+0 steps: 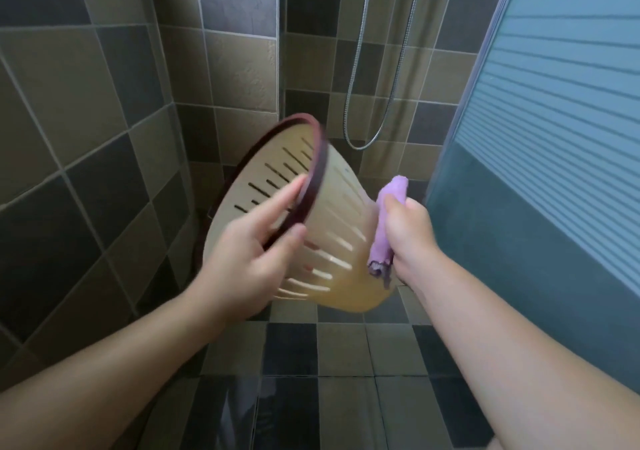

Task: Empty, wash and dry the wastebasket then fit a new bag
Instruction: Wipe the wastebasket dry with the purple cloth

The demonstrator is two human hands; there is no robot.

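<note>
A cream plastic wastebasket with slotted walls and a dark maroon rim is held in the air on its side, its mouth turned to the left and its base low on the right. My left hand grips the maroon rim, fingers inside and thumb on the outer wall. My right hand is closed around a folded lilac cloth, which presses against the basket's outer wall near the base. The basket's inside looks empty where it shows.
I stand in a tiled shower corner with brown and dark wall tiles. A metal shower hose hangs in a loop behind the basket. A frosted glass partition stands at the right. The tiled floor below looks wet.
</note>
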